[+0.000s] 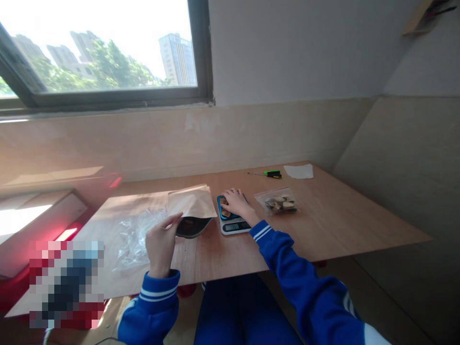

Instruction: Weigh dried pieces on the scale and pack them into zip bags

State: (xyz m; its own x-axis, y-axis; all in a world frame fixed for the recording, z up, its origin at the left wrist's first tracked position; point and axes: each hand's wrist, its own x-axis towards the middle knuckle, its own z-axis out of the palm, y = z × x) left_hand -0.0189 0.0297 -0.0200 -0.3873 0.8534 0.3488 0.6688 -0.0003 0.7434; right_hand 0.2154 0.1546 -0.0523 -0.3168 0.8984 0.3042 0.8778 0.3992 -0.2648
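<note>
My left hand [161, 244] pinches the upper edge of a brown paper pouch [190, 202]. The pouch mouth gapes toward me and shows a dark lining. Beside it stands a white kitchen scale [223, 231] with a blue pan [219, 199] and a lit display. Light-brown dried pieces [225, 210] lie on the pan. My right hand [237, 202] reaches over the pan, fingers curled down around the pieces and hiding part of them. To the right of the scale lies a clear zip bag [276, 201] with pale, dark-edged slices inside.
Crumpled clear plastic [134, 239] lies at the table's left. Toward the back are a green-and-black screwdriver [273, 174] and a white paper sheet [299, 171]. The wooden table [341, 220] meets the wall behind, below a window [108, 52].
</note>
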